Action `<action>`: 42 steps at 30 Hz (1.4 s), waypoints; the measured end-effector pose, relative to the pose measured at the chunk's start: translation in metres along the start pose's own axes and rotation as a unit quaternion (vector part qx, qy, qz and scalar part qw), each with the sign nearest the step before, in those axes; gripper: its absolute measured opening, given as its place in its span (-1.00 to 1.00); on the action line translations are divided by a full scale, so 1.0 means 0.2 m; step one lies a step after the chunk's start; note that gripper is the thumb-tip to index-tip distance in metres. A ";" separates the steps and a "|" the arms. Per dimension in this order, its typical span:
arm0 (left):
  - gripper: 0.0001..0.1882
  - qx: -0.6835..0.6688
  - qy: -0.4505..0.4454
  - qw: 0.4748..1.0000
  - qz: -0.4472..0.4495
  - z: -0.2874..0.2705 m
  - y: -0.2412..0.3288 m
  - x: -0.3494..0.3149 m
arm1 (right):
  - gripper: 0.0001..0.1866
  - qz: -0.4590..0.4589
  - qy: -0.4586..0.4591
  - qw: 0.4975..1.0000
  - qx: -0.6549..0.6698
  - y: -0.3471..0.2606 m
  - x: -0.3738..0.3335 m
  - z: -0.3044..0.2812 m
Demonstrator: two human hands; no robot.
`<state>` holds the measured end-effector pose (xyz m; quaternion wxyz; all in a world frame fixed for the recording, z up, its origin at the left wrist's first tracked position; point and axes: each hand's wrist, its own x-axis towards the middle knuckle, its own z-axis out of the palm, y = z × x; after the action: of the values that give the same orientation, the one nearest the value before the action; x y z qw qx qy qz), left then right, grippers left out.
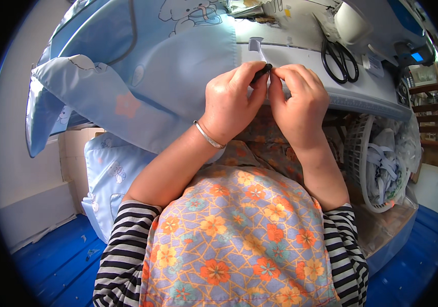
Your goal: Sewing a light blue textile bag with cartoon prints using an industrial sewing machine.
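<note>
My left hand [234,100] and my right hand [298,102] meet at the near edge of a white worktable [301,56]. Together they pinch a small dark object [262,72], thin and short, between their fingertips; what it is I cannot tell. A narrow white strip [256,46] runs up from under my fingers onto the table. Light blue fabric with cartoon bear prints [142,77] lies over the left of the table and hangs down beside my left wrist, which wears a silver bangle [207,137].
Black-handled scissors [340,60] lie on the table right of my hands, near a white machine part [351,23]. A white plastic basket [377,163] of white straps stands at my right. A blue printed cushion [109,179] leans at my left. The floor [55,261] is blue.
</note>
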<state>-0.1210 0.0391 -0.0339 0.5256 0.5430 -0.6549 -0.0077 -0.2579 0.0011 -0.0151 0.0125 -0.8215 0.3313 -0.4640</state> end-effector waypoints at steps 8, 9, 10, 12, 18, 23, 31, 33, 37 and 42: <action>-0.86 -0.115 0.006 0.987 -0.110 0.01 0.00 0.00 | -0.85 -0.002 -0.019 1.000 0.006 0.01 -0.01 -0.01; -0.88 -0.178 -0.002 0.969 -0.171 0.01 0.00 0.00 | -0.85 -0.028 -0.007 0.999 0.014 0.01 -0.01 -0.01; -0.88 -0.180 0.007 0.970 -0.161 0.00 -0.01 0.00 | -0.85 -0.047 0.002 0.999 0.025 0.01 -0.02 -0.01; -0.87 -0.379 -0.016 0.882 -0.280 0.00 -0.02 0.01 | -0.84 -0.065 0.011 0.997 0.034 0.02 -0.03 -0.01; -0.80 -0.518 -0.024 0.790 -0.327 -0.04 -0.02 0.03 | -0.84 -0.122 0.002 0.988 0.093 0.01 -0.06 -0.03; -0.75 -0.511 -0.033 0.783 -0.354 -0.05 -0.01 0.03 | -0.85 -0.129 -0.025 0.979 0.156 0.00 -0.07 -0.05; -0.75 -0.467 0.007 0.822 -0.324 -0.03 0.00 0.02 | -0.38 -0.049 -0.064 0.975 0.206 -0.04 -0.09 0.01; -0.77 -0.425 0.017 0.843 -0.330 -0.03 0.00 0.02 | -0.53 -0.009 -0.039 0.980 0.196 -0.06 -0.10 0.02; -0.78 -0.441 0.029 0.834 -0.332 -0.02 0.00 0.02 | -0.72 -0.048 -0.018 0.979 0.199 -0.07 -0.09 0.03; -0.72 -0.416 -0.019 0.844 -0.339 -0.03 -0.01 0.02 | -0.83 -0.016 -0.028 0.971 0.236 -0.06 -0.09 0.02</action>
<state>-0.1151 0.0395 -0.0302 0.6540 0.4615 -0.3751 -0.4675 -0.2547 0.0202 -0.0262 0.2076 -0.8130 0.1991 -0.5062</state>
